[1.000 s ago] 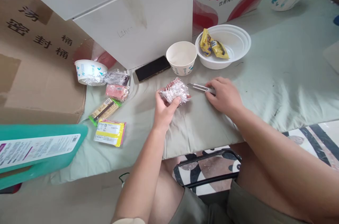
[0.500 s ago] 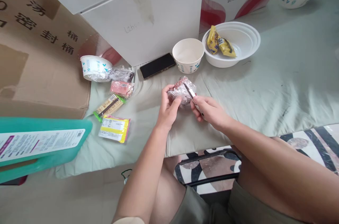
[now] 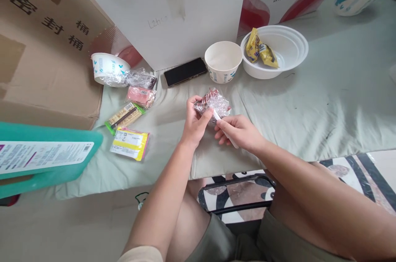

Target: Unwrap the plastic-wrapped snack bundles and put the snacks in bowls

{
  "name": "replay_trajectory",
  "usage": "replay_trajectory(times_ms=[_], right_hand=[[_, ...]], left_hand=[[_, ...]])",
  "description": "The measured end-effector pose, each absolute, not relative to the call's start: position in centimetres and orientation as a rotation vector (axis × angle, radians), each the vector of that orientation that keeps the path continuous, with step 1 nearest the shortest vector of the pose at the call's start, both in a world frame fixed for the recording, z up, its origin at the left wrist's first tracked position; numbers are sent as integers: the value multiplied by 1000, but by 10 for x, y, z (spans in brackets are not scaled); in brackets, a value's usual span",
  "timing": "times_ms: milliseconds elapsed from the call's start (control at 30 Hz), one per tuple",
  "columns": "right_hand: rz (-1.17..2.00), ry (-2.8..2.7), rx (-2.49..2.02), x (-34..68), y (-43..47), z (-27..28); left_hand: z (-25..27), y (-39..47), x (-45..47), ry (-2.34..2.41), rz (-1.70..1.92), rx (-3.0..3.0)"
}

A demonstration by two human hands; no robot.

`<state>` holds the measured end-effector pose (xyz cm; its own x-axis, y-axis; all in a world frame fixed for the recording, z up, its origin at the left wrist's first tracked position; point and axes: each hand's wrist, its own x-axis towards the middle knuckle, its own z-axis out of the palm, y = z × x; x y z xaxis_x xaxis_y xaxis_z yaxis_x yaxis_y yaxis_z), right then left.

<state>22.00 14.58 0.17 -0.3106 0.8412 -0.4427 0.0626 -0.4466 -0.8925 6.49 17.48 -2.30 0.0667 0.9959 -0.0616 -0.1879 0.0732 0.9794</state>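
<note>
My left hand (image 3: 196, 123) is closed around the left side of a lump in crinkled clear plastic wrap (image 3: 218, 101), with something dark red showing through. In my right hand (image 3: 239, 132) is a slim knife with a white handle (image 3: 227, 132), held between thumb and fingers and slanting up to the left. Its upper end meets the wrap beside my left thumb, and no dark blade can be made out there. Behind the wrapped lump stands a white paper bowl (image 3: 223, 62). A black phone (image 3: 185, 72) lies to the left of that bowl.
A white plastic basin (image 3: 291, 66) holds yellow snack packets (image 3: 264, 53). Several wrapped snacks, including a yellow-and-white packet (image 3: 130, 143), lie left beside a tipped paper bowl (image 3: 109, 68). Cartons (image 3: 192, 18) line the back. A teal jug (image 3: 46, 159) is at the left edge.
The knife has turned and drawn down towards me; its dark blade no longer shows against the wrap. My left hand keeps its hold. The whole view has shifted slightly.
</note>
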Motion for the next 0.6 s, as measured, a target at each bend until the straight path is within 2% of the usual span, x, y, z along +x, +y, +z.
replay_trajectory(times_ms=[600], right_hand=[[1730, -1332, -1406, 217, 144, 2]], left_hand=[[-8, 177, 63, 966, 1216, 669]])
